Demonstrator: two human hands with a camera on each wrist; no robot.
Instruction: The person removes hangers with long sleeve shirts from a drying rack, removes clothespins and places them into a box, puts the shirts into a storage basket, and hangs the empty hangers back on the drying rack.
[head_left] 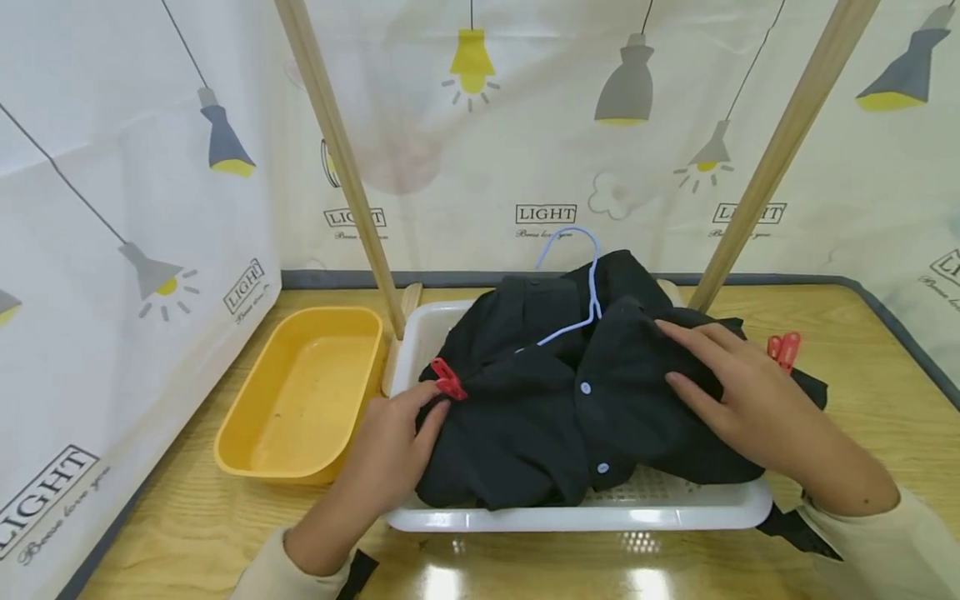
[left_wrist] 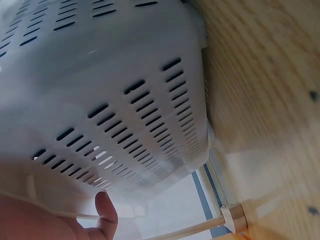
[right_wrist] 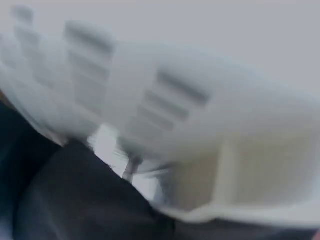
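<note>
A black shirt with pale blue buttons lies bunched in and over a white perforated basket. A light blue hanger sticks its hook up from the collar. At the shirt's left edge my left hand pinches the cloth between thumb and forefinger, the fingertips right at a red clothespin. My right hand rests on the right part of the shirt, thumb and fingers spread. Just beyond it another red clothespin sits by the cloth. In the left wrist view, a bent finger shows beside the basket wall.
Left of the basket stands a yellow tub. Two wooden poles, a left one and a right one, rise behind the basket. A lamp-patterned sheet covers the back and left sides. The right wrist view is blurred.
</note>
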